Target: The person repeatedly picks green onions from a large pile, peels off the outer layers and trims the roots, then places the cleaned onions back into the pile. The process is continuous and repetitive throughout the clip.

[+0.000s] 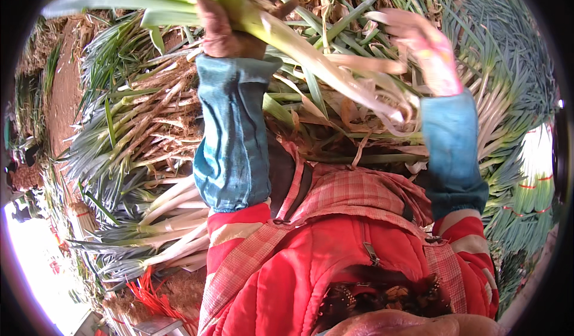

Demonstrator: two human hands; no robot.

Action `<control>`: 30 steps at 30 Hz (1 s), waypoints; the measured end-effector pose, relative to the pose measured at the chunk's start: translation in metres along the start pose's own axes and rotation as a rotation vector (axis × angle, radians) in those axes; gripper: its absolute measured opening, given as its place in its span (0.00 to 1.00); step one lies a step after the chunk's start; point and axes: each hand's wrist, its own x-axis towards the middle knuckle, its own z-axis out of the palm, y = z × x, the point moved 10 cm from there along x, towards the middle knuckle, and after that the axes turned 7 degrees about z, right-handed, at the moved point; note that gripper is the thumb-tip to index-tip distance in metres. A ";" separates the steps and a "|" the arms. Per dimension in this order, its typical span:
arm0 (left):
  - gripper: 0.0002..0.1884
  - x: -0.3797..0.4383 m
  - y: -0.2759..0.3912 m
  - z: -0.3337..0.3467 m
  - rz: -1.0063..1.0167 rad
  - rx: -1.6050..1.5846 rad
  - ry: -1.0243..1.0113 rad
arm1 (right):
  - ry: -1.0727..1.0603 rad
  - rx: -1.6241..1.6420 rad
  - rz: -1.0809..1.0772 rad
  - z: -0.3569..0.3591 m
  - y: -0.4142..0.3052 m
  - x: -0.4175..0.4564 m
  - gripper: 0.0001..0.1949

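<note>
My left hand [228, 35] grips a large green onion [309, 60] around its green upper stem. The onion slants down to the right, and its pale root end [394, 114] hangs above loose leaves and husks. Its green leaves [121, 1] stretch out to the left. My right hand [426, 51], blurred by motion, is up to the right of the white shaft, apart from it. Whether its fingers hold a thin peel cannot be made out. Blurred dry leaf strips [367, 63] lie between the shaft and that hand.
Unpeeled green onions with earthy roots [166, 98] are piled on my left, with paler stalks [175, 228] nearer me. Cleaned onions [491, 98] lie on my right, beside bundles tied with red bands [531, 197]. Red ties [152, 293] rest at lower left.
</note>
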 end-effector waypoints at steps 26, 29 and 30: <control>0.41 -0.004 0.033 0.049 0.175 -0.525 -0.374 | 0.445 0.516 0.373 0.002 0.029 0.002 0.16; 0.44 -0.003 0.009 0.045 -0.075 -0.422 -0.237 | -0.220 0.443 0.022 0.085 -0.036 0.015 0.20; 0.45 -0.005 0.003 0.049 -0.165 -0.445 -0.249 | -0.421 0.458 -0.002 0.117 -0.051 0.016 0.22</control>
